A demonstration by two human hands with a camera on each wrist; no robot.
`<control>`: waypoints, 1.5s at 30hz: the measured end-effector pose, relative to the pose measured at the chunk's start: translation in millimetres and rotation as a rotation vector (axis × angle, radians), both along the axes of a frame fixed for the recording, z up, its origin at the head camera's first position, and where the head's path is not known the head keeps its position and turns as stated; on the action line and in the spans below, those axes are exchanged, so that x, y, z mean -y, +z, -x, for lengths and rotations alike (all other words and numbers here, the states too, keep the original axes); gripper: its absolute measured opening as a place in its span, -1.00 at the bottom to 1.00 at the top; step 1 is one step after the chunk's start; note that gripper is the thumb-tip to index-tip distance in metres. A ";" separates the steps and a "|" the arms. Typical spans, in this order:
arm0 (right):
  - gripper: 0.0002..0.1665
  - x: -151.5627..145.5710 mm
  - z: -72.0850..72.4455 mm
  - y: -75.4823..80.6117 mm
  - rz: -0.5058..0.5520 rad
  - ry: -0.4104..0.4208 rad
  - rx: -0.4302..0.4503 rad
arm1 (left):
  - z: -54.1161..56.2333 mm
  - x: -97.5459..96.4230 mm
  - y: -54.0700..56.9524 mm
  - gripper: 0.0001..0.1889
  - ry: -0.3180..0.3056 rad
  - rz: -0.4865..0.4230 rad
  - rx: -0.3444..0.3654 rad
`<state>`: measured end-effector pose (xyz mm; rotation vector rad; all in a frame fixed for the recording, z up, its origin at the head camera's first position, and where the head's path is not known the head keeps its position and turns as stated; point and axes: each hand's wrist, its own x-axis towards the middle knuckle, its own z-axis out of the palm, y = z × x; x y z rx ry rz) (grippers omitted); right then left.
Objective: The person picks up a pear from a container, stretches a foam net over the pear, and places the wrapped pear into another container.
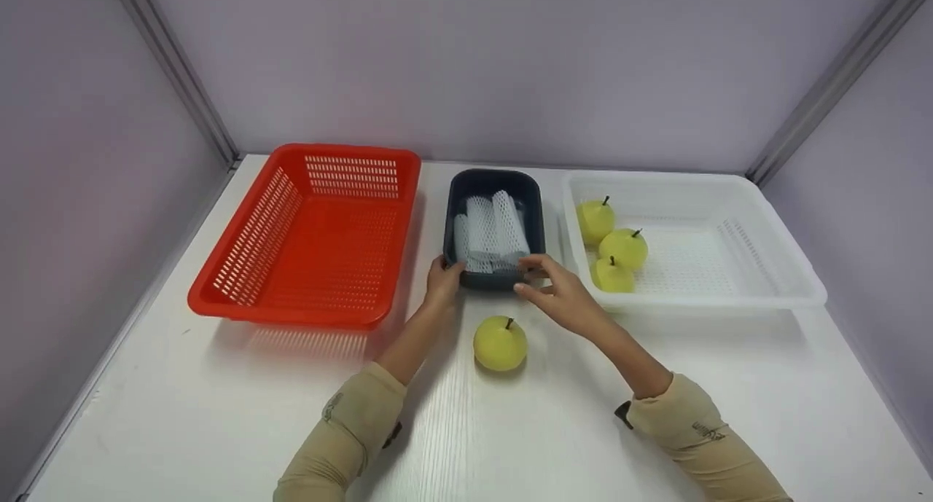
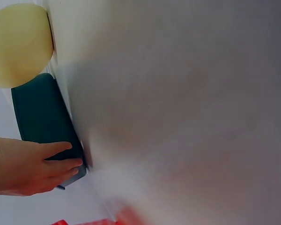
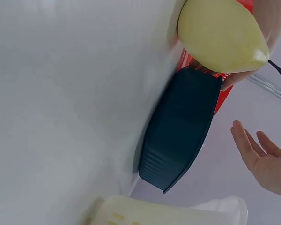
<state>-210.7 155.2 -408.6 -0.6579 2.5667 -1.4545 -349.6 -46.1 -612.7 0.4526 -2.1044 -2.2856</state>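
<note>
In the head view, a dark blue-green bin (image 1: 492, 282) holds several white foam net sleeves (image 1: 484, 229). My left hand (image 1: 443, 282) grips its near left corner; in the left wrist view the fingers (image 2: 61, 166) lie along the bin's outer side. At the near right corner my right hand (image 1: 557, 294) hovers by the rim, thumb apart from the loosely bent fingers. The right wrist view shows that hand (image 3: 267, 159) above the bin (image 3: 178, 126) with nothing in it. A yellow-green pear (image 1: 500, 344) sits on the table in front of the bin, between both forearms.
Left of the bin stands a red plastic basket (image 1: 306, 316). To the right, a white basket (image 1: 714, 300) holds three pears, one of them a pear (image 1: 623, 249) near its left wall. Pale panels (image 1: 496, 72) enclose the white table (image 1: 452, 444) at the back and sides.
</note>
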 end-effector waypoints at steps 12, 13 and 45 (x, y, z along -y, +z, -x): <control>-0.45 3.8 21.5 -11.9 -0.005 -0.065 -0.079 | -2.9 -4.2 8.1 -0.33 0.031 -0.057 -0.005; -0.45 4.3 22.9 -12.4 -0.014 -0.071 -0.091 | -11.5 -5.8 20.5 -0.34 0.035 -0.057 0.002; -0.65 28.0 69.6 -37.0 -0.467 -0.257 -0.349 | -79.5 -10.6 131.6 -0.47 0.041 -0.159 0.133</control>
